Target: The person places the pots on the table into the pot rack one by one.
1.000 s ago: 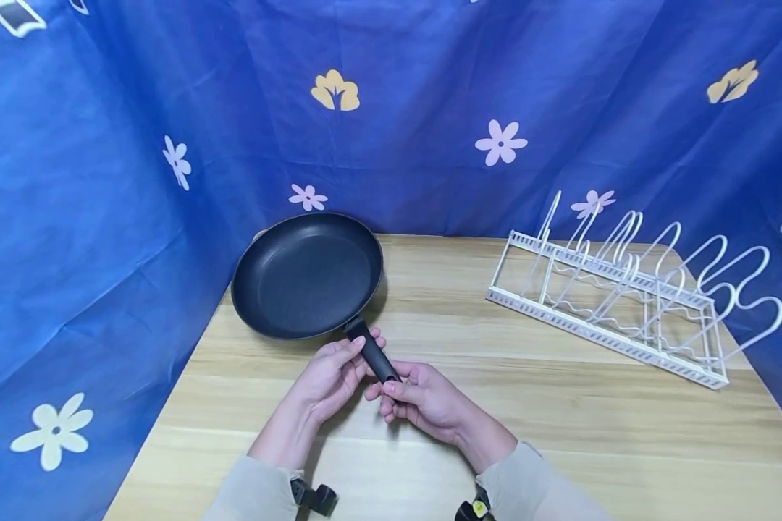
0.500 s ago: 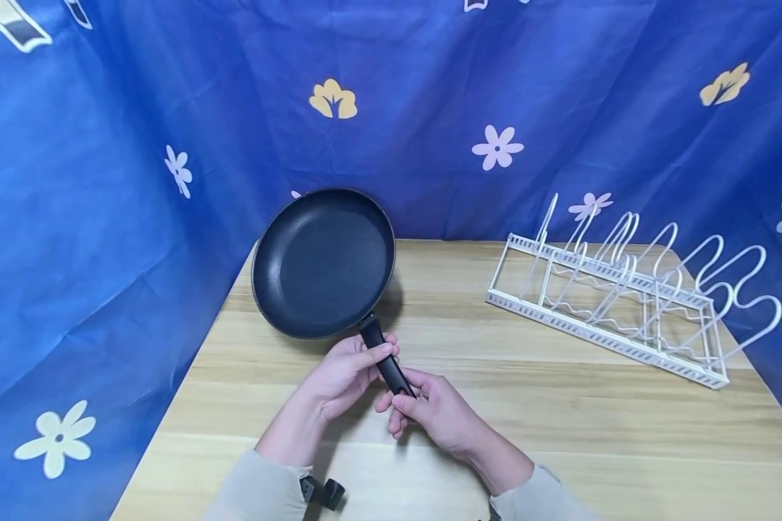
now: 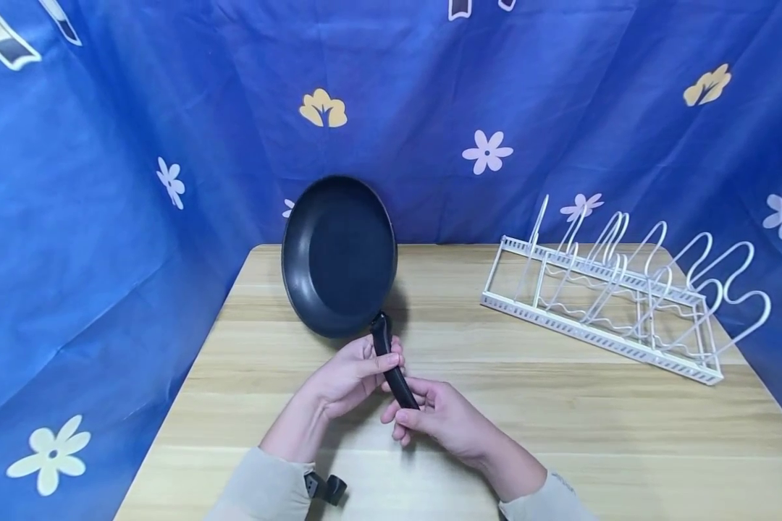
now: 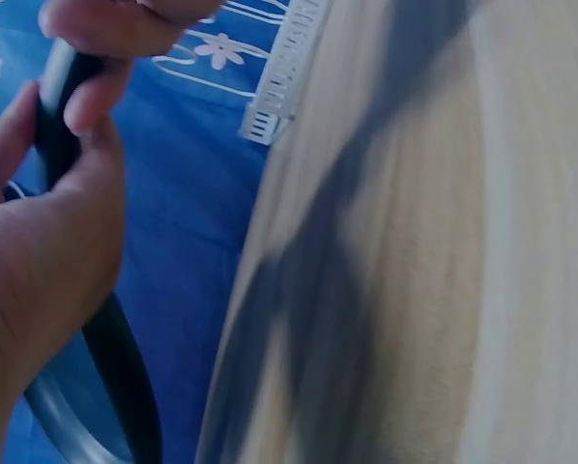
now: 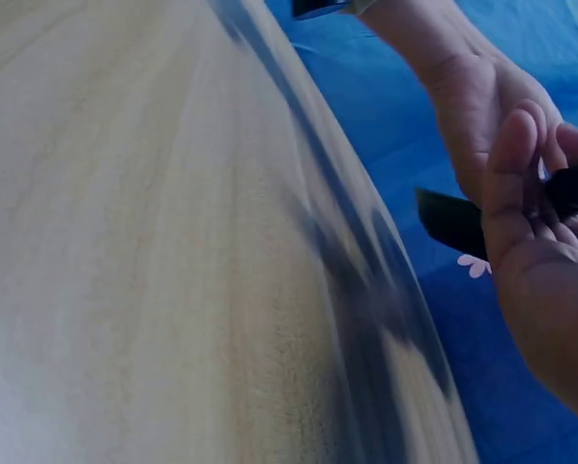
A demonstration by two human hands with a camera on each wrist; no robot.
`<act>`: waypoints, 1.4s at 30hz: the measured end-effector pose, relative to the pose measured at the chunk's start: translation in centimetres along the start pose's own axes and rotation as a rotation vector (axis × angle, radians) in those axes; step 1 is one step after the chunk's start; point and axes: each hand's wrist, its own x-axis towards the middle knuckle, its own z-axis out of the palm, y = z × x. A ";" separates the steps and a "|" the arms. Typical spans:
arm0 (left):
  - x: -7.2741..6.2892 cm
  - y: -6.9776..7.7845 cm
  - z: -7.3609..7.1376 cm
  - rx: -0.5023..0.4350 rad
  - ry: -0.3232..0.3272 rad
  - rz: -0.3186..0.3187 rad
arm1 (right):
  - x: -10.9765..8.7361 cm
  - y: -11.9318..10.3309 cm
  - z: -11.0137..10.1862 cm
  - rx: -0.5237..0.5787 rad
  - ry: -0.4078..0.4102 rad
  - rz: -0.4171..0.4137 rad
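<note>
A black frying pan (image 3: pixel 348 253) is held tilted above the left part of the table, its inside facing back toward me and turned somewhat to the left. My left hand (image 3: pixel 352 376) grips the upper part of the handle, thumb across its front. Lower down, my right hand (image 3: pixel 439 416) pinches the handle's end between thumb and fingers. In the left wrist view the left hand (image 4: pixel 52 242) wraps the dark handle, with part of the pan's rim below. The right wrist view shows the right hand (image 5: pixel 550 261) at the round handle end.
A white wire pan rack (image 3: pixel 599 311) with several upright loops stands on the right of the wooden table (image 3: pixel 267 434). A blue curtain (image 3: pixel 417 94) with flower prints hangs behind and along the sides.
The pan has moved right and been raised steeper, then turned so its face looks narrower. Both hands have shifted slightly right with the handle and keep their hold. The rack stays put.
</note>
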 end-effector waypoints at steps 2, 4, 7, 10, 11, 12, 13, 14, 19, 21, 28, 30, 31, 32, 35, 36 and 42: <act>0.0 -0.1 -0.1 0.004 -0.051 0.016 | -0.2 -0.2 -0.3 0.057 -0.044 0.020; 0.1 -0.2 -0.3 -0.003 -0.105 0.031 | -0.4 -0.5 -0.6 0.095 -0.084 0.043; 0.2 -0.2 -0.3 -0.017 -0.174 0.037 | -0.7 -1.0 -1.1 0.147 -0.153 0.052; 0.2 0.0 -0.2 -0.030 -0.217 0.034 | -0.9 -1.4 -1.4 0.196 -0.216 0.061; 0.2 0.0 -0.2 -0.037 -0.228 0.034 | -1.0 -1.5 -1.5 0.209 -0.239 0.061; 0.2 0.1 -0.1 -0.040 -0.241 0.039 | -1.0 -1.6 -1.6 0.216 -0.255 0.069; 0.1 0.1 0.0 -0.044 -0.243 0.038 | -1.0 -1.7 -1.6 0.215 -0.264 0.078; 0.1 0.2 0.0 -0.045 -0.255 0.042 | -1.0 -1.8 -1.7 0.206 -0.274 0.085; 0.1 0.1 0.3 -0.002 -0.280 0.034 | -1.0 -2.0 -1.9 0.183 -0.294 0.118; 0.1 0.0 0.3 0.028 -0.288 0.031 | -1.1 -1.9 -1.8 0.194 -0.289 0.134; 0.4 -0.1 0.3 0.087 -0.329 0.039 | -1.4 -0.8 -1.1 0.181 -0.213 0.152; 0.4 0.0 0.4 0.123 -0.305 0.046 | -1.5 -0.5 -0.9 0.164 -0.188 0.140; 0.5 0.1 0.5 0.148 -0.284 0.052 | -1.6 -0.4 -0.9 0.155 -0.175 0.131; 0.5 0.2 0.6 0.175 -0.263 0.059 | -1.6 -0.3 -0.9 0.142 -0.160 0.124; 0.4 0.7 1.1 0.256 -0.193 0.076 | -1.7 -0.2 -1.0 0.090 -0.104 0.091; 0.5 0.9 1.3 0.277 -0.175 0.074 | -1.7 -0.2 -1.0 0.072 -0.082 0.086; 0.6 1.5 2.5 0.312 -0.114 0.063 | -1.7 -0.2 -0.8 -0.020 0.011 0.050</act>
